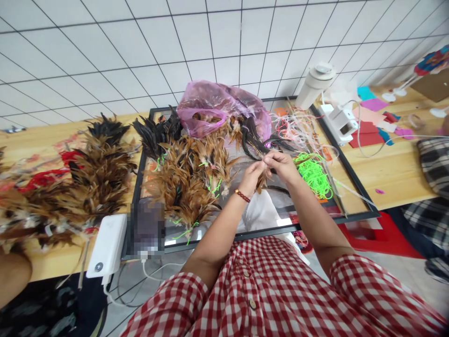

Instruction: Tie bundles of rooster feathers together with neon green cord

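My left hand [254,176] and my right hand [281,166] meet over the framed glass panel, fingertips pinched together. Between them is a small bunch of feathers [261,181], its brown tips hanging below the fingers; the exact grip is partly hidden. Just beyond my hands, long dark feathers [248,135] stick out by a pink plastic bag [224,100]. To the left lie several brown feather bunches [185,173], some tied with green string. Right of my right hand sits a tangle of neon green string [313,175].
Pink and white strings [294,128] lie behind the green pile. A white bottle [315,85] and white plug adapter [339,124] stand at the right. More feathers [101,173], a white power bank [107,243] with a cable, and a blurred device [146,227] are left. People sit on both sides.
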`<state>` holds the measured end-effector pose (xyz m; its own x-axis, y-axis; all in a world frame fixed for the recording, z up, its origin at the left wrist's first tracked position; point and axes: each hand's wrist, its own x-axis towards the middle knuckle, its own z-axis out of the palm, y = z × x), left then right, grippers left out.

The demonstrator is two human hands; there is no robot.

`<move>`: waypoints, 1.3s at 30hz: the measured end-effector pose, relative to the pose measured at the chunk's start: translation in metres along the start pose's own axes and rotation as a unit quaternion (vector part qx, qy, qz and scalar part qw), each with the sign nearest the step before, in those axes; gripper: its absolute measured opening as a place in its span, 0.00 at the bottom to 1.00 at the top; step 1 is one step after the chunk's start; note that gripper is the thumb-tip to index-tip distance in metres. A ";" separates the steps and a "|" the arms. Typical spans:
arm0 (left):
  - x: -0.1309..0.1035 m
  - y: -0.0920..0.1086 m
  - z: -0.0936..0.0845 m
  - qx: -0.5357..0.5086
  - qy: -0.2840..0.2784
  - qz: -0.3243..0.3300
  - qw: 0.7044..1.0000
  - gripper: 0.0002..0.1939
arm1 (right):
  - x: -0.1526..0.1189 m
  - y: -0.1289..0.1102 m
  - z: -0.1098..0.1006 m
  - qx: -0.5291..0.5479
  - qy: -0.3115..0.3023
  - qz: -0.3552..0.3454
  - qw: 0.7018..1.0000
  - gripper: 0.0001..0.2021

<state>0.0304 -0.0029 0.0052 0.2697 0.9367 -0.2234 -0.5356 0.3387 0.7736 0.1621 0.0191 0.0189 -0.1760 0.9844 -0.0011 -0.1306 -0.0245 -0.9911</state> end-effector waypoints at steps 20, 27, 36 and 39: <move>0.013 0.001 -0.012 -0.163 0.101 -0.010 0.981 0.18 | 0.176 -0.023 -0.005 -0.731 -0.032 0.028 0.681 0.17; 0.013 0.001 -0.012 -0.178 0.099 -0.014 0.979 0.19 | 0.150 -0.054 -0.031 -0.631 0.085 -0.071 0.768 0.12; 0.012 0.000 -0.009 -0.185 0.103 -0.014 0.977 0.19 | 0.123 -0.055 -0.035 -0.618 0.010 0.016 0.786 0.11; 0.012 0.000 -0.009 -0.200 0.113 -0.012 0.973 0.18 | 0.138 -0.046 -0.022 -0.713 0.011 0.034 0.700 0.18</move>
<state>0.0270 0.0094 -0.0029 0.1271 0.9087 -0.3976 -0.8121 0.3255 0.4843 0.1652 0.1594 0.0615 -0.1168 0.9923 -0.0416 0.9873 0.1114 -0.1133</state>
